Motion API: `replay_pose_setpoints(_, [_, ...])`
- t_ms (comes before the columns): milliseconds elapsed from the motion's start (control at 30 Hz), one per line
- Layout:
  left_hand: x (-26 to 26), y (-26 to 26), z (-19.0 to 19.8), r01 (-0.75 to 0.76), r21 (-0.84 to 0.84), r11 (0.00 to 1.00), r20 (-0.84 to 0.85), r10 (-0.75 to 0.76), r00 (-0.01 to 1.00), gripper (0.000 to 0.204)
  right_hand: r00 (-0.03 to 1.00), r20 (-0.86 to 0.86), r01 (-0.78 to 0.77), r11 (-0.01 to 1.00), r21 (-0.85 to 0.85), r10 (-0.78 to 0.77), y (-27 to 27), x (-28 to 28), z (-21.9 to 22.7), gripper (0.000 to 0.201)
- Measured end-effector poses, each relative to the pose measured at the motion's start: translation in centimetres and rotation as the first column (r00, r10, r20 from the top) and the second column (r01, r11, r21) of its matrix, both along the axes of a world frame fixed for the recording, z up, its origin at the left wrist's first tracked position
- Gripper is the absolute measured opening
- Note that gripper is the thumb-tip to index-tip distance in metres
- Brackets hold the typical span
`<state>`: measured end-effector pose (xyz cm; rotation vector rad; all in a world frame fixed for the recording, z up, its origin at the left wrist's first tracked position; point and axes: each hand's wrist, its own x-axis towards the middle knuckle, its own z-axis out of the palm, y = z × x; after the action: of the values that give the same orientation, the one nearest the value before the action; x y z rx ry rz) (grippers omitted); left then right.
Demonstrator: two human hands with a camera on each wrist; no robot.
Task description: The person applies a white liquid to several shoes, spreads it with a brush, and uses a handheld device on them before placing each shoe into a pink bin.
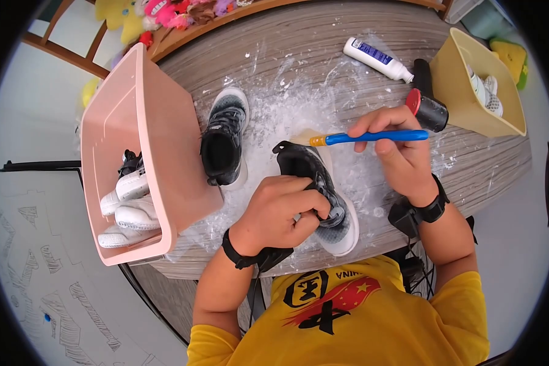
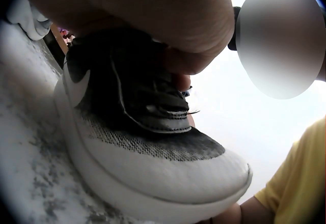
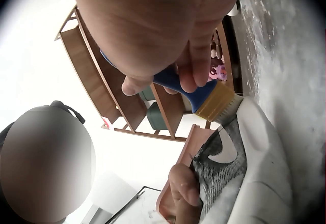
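Observation:
In the head view my left hand [image 1: 279, 210] grips a black-and-grey sneaker [image 1: 343, 227] with a white sole by its laces and tongue, its toe toward the person. The left wrist view shows the fingers curled over the laces [image 2: 165, 107]. My right hand [image 1: 402, 152] pinches the blue handle of a paintbrush [image 1: 341, 138] between thumb and fingers. In the right wrist view the brush's pale bristles [image 3: 229, 110] lie against the white sole [image 3: 260, 147] near the heel. The matching sneaker [image 1: 222, 146] stands left of my left hand.
White smears cover the wooden table [image 1: 287, 36]. A pink bin [image 1: 180, 140] with white shoes stands left; a yellow bin [image 1: 448, 85] with a white shoe stands right. Near the yellow bin lie a white bottle [image 1: 375, 59] and a black object with a red end [image 1: 432, 111].

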<state>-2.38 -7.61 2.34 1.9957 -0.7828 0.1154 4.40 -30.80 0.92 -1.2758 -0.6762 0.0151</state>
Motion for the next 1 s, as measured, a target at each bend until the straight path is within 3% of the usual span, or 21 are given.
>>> replay_pose_setpoints(333, [0.0,0.0,-0.5,0.007,-0.038,0.999,0.001,-0.007,1.0,0.016,0.996,-0.083,0.026,0.994,0.109,-0.017,-0.8,-0.2,1.1,0.022])
replay_pose_setpoints(533, [0.0,0.1,-0.5,0.004,-0.025,1.0,0.0,-0.004,1.0,0.016,0.972,-0.231,0.015,0.98,0.198,0.032,-1.7,0.0,1.7,0.022])
replay_pose_setpoints(633, [0.1,0.0,-0.1,0.012,-0.004,1.0,0.01,-0.012,1.0,0.015,0.952,-0.274,0.208,0.943,0.259,-0.135,-1.2,0.3,2.0,0.023])
replay_pose_setpoints(767, [0.1,0.1,-0.4,0.018,-0.026,0.999,-0.004,-0.018,1.0,0.015,0.951,-0.163,0.296,0.928,0.227,-0.263,-0.2,0.4,0.9,0.021])
replay_pose_setpoints(800, [0.1,0.1,-0.4,0.019,-0.025,0.999,-0.003,-0.019,1.0,0.016,0.983,-0.056,0.182,0.966,0.186,-0.174,-0.5,0.7,0.3,0.019])
replay_pose_setpoints(933, [0.0,0.0,-0.4,0.013,-0.028,1.0,-0.01,-0.013,1.0,0.016,1.0,-0.03,0.005,0.999,0.035,-0.004,0.0,0.0,0.0,0.018])
replay_pose_setpoints(1000, [0.0,-0.1,-0.3,0.014,-0.032,0.999,-0.014,-0.015,1.0,0.015,1.0,-0.004,-0.009,1.0,0.004,0.009,-0.1,-0.2,0.3,0.02])
